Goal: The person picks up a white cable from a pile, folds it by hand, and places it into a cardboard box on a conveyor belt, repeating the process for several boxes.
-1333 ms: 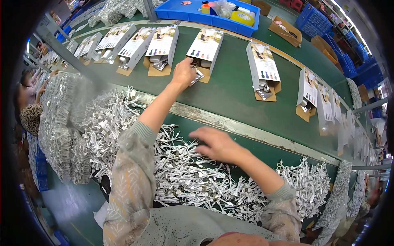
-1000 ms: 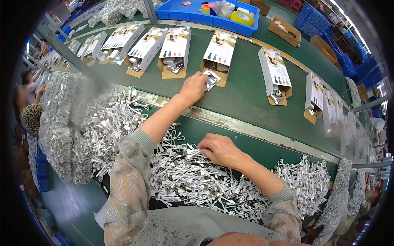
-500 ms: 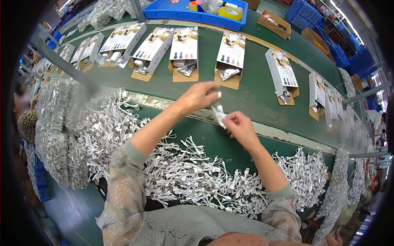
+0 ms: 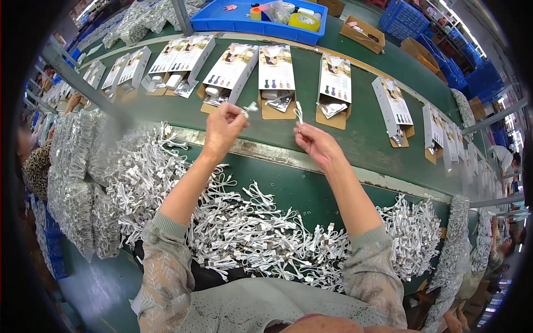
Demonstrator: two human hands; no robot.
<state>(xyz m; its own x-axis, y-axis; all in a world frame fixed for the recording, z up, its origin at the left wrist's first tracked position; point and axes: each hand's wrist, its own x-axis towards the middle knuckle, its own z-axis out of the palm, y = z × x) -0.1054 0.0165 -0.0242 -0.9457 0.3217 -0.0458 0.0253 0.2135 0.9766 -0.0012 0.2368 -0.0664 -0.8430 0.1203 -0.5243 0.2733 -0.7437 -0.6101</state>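
Lying on the near side of the worn pale rail (image 4: 266, 153), a heap of white cables (image 4: 266, 236) is loosely tangled; lifting one could drag out a neighbour, since loops and plugs seem to interlock. Farther right on that same near side, a second cable pile (image 4: 413, 238) could be scattered if the right sleeve (image 4: 372, 272) brushed it. Just past the rail, above the green belt (image 4: 363, 143), the right hand (image 4: 320, 145) pinches a looped white cable (image 4: 299, 112) between thumb and fingertips. The loop stands clear of the grip; a slack pinch might let it slip. Leftward and also past the rail, the left hand (image 4: 223, 131) has thumb and fingers closed on a white bundle (image 4: 251, 107), too blurred to count; if two pieces are caught together, one could drop. Farther beyond the rail lie open-ended cartons (image 4: 232, 66). On the middle carton (image 4: 276, 69), the flap (image 4: 277, 113) extends toward the rail and a silver pouch (image 4: 284, 103) shows at the mouth; a careless push could bend the one or dislodge the other.
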